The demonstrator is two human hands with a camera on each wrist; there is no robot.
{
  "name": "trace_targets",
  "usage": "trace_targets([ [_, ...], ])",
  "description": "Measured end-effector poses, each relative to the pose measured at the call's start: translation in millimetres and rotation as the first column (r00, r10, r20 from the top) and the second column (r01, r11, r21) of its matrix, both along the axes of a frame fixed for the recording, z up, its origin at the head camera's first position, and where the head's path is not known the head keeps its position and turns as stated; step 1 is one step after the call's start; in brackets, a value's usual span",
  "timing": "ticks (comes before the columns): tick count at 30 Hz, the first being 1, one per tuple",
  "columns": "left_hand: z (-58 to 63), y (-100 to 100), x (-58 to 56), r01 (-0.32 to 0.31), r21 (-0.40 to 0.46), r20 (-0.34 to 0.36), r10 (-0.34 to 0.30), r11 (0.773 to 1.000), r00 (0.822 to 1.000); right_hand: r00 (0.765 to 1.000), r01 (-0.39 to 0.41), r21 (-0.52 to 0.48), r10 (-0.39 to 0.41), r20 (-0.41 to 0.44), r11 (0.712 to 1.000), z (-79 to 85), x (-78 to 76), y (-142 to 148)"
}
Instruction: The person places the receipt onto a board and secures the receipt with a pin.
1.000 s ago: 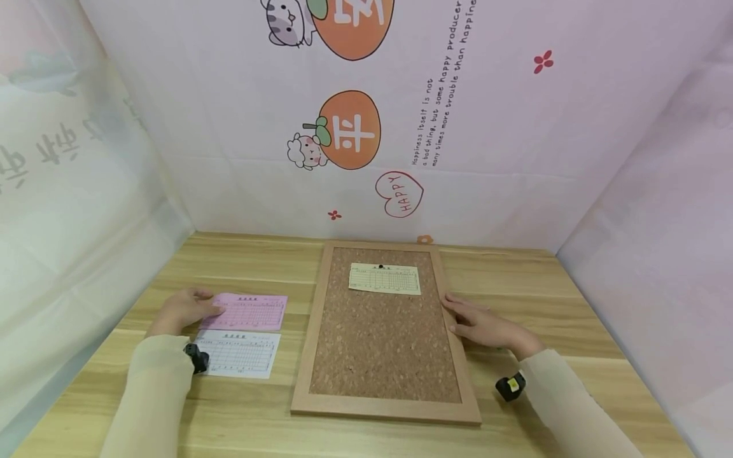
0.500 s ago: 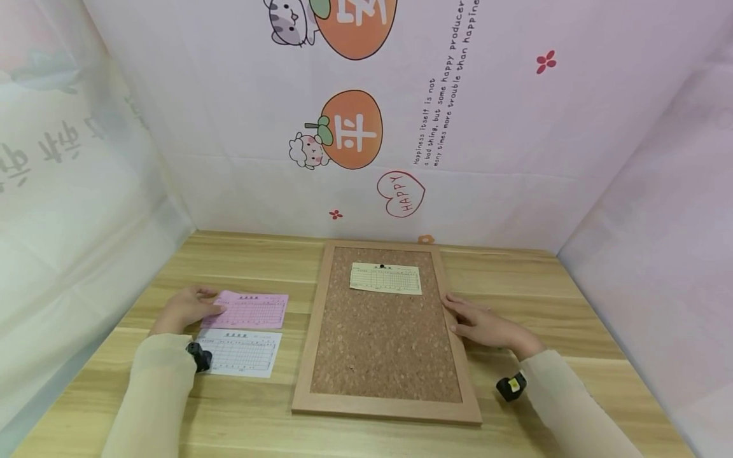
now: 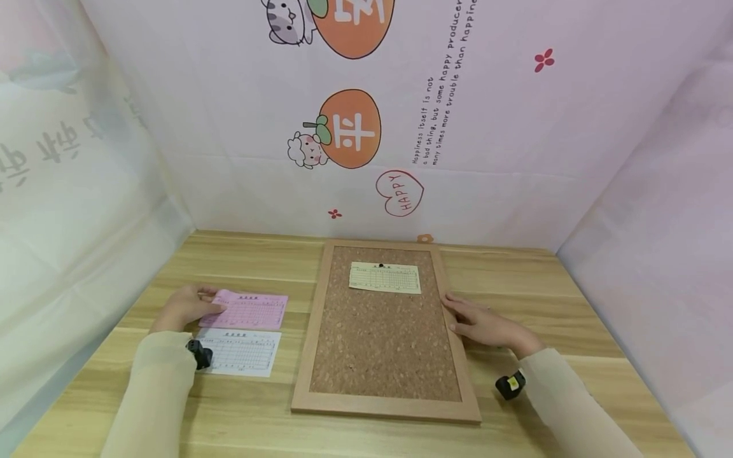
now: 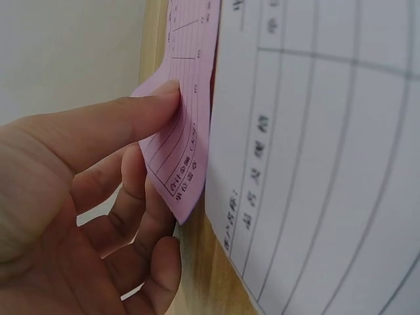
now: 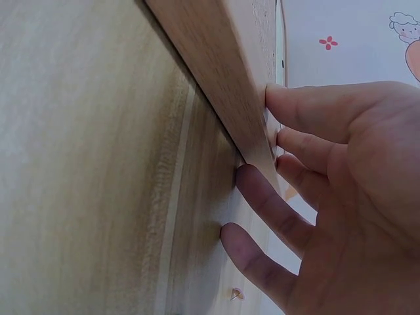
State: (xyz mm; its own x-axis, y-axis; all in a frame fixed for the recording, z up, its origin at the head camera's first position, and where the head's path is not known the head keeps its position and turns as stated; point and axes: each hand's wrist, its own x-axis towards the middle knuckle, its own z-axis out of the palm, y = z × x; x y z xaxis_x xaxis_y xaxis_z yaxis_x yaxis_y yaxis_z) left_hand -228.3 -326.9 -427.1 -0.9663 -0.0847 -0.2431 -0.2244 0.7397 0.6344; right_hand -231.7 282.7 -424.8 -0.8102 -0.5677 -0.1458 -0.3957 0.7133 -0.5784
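Head view, lower left: my left hand (image 3: pixel 184 308) pinches the pink slip (image 3: pixel 254 310); right hand (image 3: pixel 487 327), fingers loosely spread, touches the corkboard (image 3: pixel 389 350), lower centre. Pickup step, I judge; next calls for a clean lift.

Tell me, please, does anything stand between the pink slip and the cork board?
Nothing visible does. The left hand pinches the pink slip; only tabletop lies between it and the cork board. The white slip lies on the near side, outside that path.
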Motion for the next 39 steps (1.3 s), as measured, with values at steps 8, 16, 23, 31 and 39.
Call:
trace_targets([
  [8, 1.3, 0.4, 2.3, -0.009, 0.013, 0.002, 0.009, 1.0, 1.0, 1.0, -0.005, 0.006, 0.005, -0.002, 1.0, 0.4, 0.1, 0.1],
  [16, 3.0, 1.0, 6.1, 0.005, 0.055, -0.016, -0.004, 0.998, 1.0, 1.0, 0.0, 0.005, 0.0, -0.003, 1.0, 0.4, 0.1, 0.6],
  [23, 2.0, 1.1, 6.4, 0.007, -0.011, -0.032, -0.008, 1.0, 0.999, 1.0, -0.003, 0.005, 0.003, 0.002, 1.0, 0.0, -0.1, 0.7],
  [31, -1.7, -2.0, 5.5, 0.013, -0.029, -0.047, -0.014, 1.0, 0.999, 1.0, -0.003, 0.007, 0.002, 0.003, 1.0, 0.5, 0.6, 0.2],
  [39, -4.6, -9.1, 3.5, 0.048, 0.07, -0.065, -0.044, 0.996, 0.997, 1.0, -0.006, -0.003, 0.006, 0.01, 1.0, 1.0, 1.2, 0.2],
])
